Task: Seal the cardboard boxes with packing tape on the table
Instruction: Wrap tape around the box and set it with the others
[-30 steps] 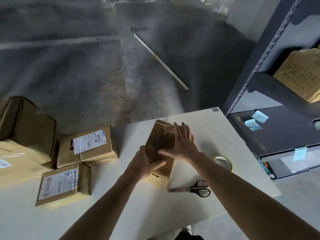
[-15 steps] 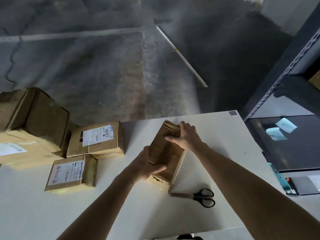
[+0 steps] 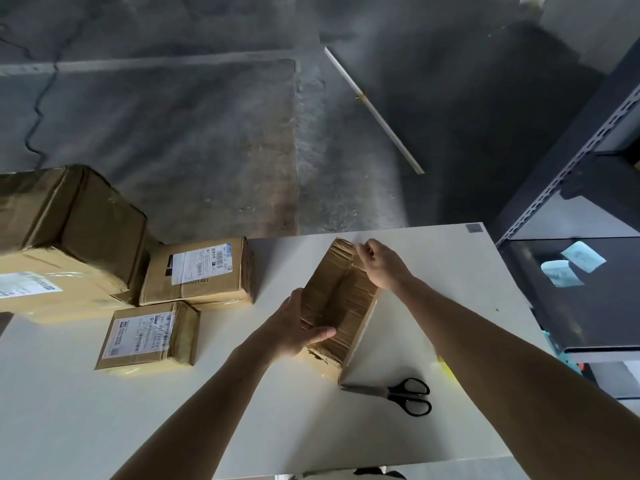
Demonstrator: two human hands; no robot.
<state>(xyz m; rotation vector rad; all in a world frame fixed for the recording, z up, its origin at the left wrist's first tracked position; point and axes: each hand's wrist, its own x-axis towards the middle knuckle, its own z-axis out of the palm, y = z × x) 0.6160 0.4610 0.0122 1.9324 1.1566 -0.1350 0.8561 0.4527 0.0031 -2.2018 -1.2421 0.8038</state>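
Note:
A small worn cardboard box point(image 3: 341, 299) lies on the white table point(image 3: 242, 410), its taped top facing up. My left hand point(image 3: 294, 327) grips its near left end, thumb across the top. My right hand point(image 3: 381, 268) has its fingers curled over the far right edge of the box, pinching at the top corner. The tape roll is almost hidden behind my right forearm; only a yellow sliver point(image 3: 446, 370) shows.
Black-handled scissors point(image 3: 398, 394) lie just right of the box's near end. Two labelled boxes point(image 3: 197, 271) point(image 3: 149, 336) and a large box point(image 3: 62, 237) sit at the left. A dark metal shelf point(image 3: 571, 271) stands right of the table.
My right hand went from lying flat on the box's top to curling over its far edge. The view shifted left, so the tape roll slid behind my right forearm.

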